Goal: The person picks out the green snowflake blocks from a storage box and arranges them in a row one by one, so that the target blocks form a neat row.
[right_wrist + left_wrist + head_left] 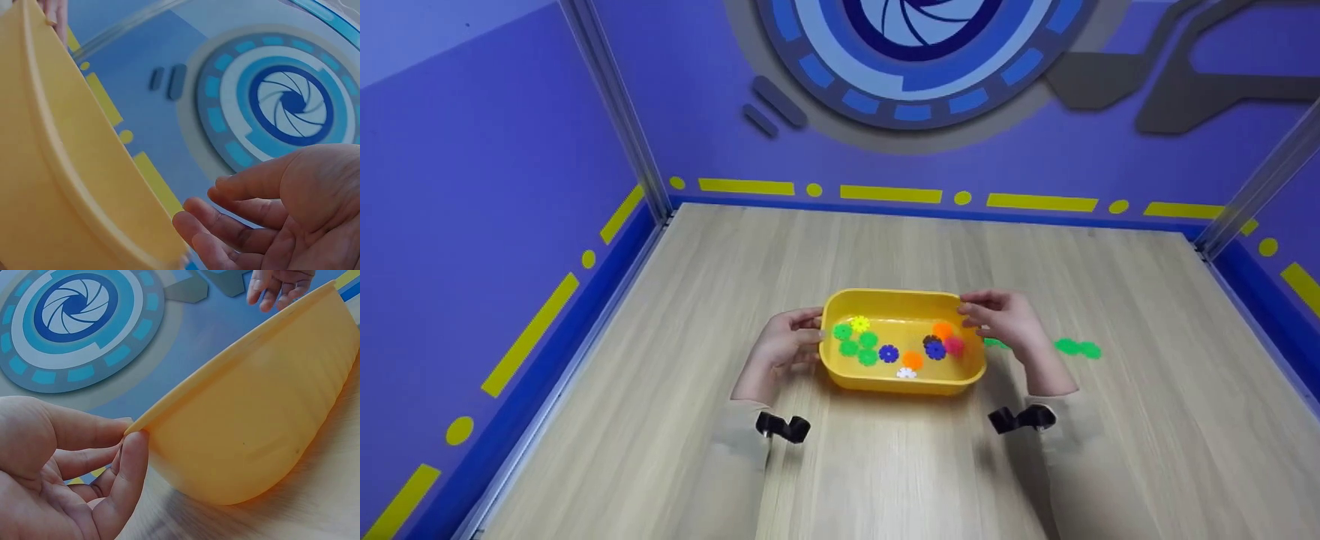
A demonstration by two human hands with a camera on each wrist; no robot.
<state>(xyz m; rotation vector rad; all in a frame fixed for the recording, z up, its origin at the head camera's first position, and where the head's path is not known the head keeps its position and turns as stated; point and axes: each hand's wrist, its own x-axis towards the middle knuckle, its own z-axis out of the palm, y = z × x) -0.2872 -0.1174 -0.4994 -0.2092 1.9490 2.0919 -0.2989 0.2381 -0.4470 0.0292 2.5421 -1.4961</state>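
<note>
A yellow plastic tub [904, 386] stands on the wooden table in the middle of the head view. Inside it lie several flower-shaped plastic discs, among them a green disc [868, 357], a white disc [907, 373] and a blue disc [889, 353]. My left hand [784, 343] pinches the tub's left rim between thumb and fingers, plain in the left wrist view too. Beside the far right corner is my right hand [1006, 321]. Its fingers [214, 228] are loosely bent and hold nothing, just off the rim in the right wrist view.
Green discs [1078, 348] lie joined in a row on the table right of the tub, partly hidden behind my right hand. Blue printed panels [885, 161] wall the table [720, 262] at the back and both sides.
</note>
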